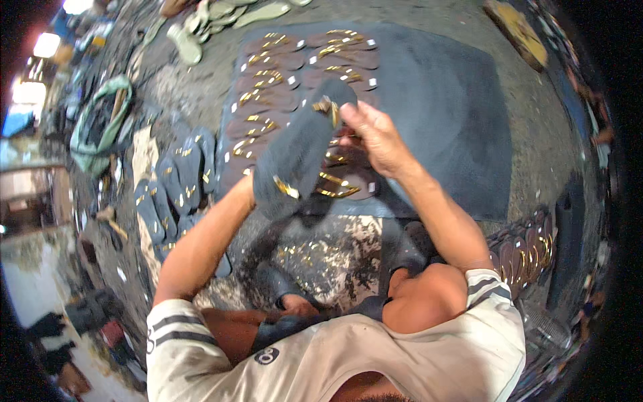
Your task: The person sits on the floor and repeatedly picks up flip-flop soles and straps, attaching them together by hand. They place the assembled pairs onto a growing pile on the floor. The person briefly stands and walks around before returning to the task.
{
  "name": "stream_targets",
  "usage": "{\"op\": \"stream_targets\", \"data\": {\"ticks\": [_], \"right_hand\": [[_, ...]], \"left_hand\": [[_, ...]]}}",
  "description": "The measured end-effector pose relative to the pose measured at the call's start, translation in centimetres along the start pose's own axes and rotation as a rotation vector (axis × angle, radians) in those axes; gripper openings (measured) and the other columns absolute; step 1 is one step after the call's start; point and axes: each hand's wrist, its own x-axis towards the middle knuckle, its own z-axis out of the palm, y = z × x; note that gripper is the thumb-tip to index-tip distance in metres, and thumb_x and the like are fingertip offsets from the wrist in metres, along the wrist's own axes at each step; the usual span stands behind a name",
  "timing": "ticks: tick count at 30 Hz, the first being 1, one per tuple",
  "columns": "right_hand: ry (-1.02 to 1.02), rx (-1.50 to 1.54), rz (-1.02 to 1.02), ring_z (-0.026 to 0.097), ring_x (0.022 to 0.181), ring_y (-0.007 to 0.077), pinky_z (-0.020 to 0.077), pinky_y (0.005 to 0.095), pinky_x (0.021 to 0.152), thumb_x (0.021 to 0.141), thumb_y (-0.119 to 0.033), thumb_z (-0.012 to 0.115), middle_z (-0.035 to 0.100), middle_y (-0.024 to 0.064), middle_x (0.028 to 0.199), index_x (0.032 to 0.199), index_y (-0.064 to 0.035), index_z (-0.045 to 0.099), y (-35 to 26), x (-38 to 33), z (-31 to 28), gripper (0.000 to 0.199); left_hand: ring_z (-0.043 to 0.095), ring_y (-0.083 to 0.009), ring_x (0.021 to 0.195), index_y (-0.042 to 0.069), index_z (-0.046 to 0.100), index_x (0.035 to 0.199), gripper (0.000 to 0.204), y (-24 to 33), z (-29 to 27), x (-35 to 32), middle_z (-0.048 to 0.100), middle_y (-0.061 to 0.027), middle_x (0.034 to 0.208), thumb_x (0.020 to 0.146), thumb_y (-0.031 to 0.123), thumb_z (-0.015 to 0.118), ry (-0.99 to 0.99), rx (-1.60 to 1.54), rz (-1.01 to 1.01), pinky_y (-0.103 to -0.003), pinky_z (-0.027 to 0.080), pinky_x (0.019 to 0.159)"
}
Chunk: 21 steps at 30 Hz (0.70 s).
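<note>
A dark sandal sole (295, 151) is tilted in the air before me, its underside facing up. Gold strap ends stick out through it at the toe and near its lower end. My left hand (248, 187) supports it from behind; only the wrist shows, the fingers being hidden under the sole. At the toe end my right hand (376, 137) is closed, thumb and fingers on the sandal's edge beside the gold strap (328, 107). Beneath, rows of brown sandals with gold straps (271, 80) lie on a dark mat (442, 120).
Dark soles with gold bits (177, 177) lie overlapped at the left. More gold-strapped sandals (526, 258) are stacked at lower right. A green sack (100, 127) stands at far left, pale green soles (184, 43) at the back, a yellowish block (516, 33) at back right.
</note>
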Motion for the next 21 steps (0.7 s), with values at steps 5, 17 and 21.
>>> {"op": "stream_targets", "data": {"ticks": [5,17,21], "right_hand": [[0.061,-0.116,-0.244,0.058,0.077,0.0061,0.0483,0.0225,0.066,0.091,-0.024,0.067,0.065,0.0004,0.092,0.11,-0.0016,0.06,-2.4,-1.7,-5.4,0.03],[0.036,-0.189,-0.251,0.058,0.09,0.0087,0.0494,0.025,0.078,0.093,-0.024,0.065,0.062,0.0042,0.099,0.12,0.0005,0.053,-4.0,-3.6,-11.8,0.038],[0.15,0.006,-0.376,0.058,0.088,0.0102,0.049,0.0256,0.077,0.095,-0.025,0.063,0.06,0.0058,0.1,0.128,-0.0028,0.049,-3.4,-3.6,-12.1,0.042]], "left_hand": [[0.054,-0.0158,0.113,0.003,0.046,0.139,0.058,3.5,3.7,3.5,0.055,-0.0041,0.13,0.093,0.037,0.058,0.02,0.026,0.08,-0.033,0.038,0.101],[0.056,-0.0061,0.085,0.001,0.064,0.108,0.029,2.1,16.2,9.3,0.065,-0.0011,0.096,0.093,0.026,0.065,0.276,0.397,0.064,-0.023,0.047,0.074],[0.057,-0.0068,0.085,0.0,0.062,0.115,0.034,2.1,17.1,10.1,0.064,-0.0008,0.096,0.09,0.023,0.069,0.168,0.455,0.156,-0.023,0.048,0.073]]}}
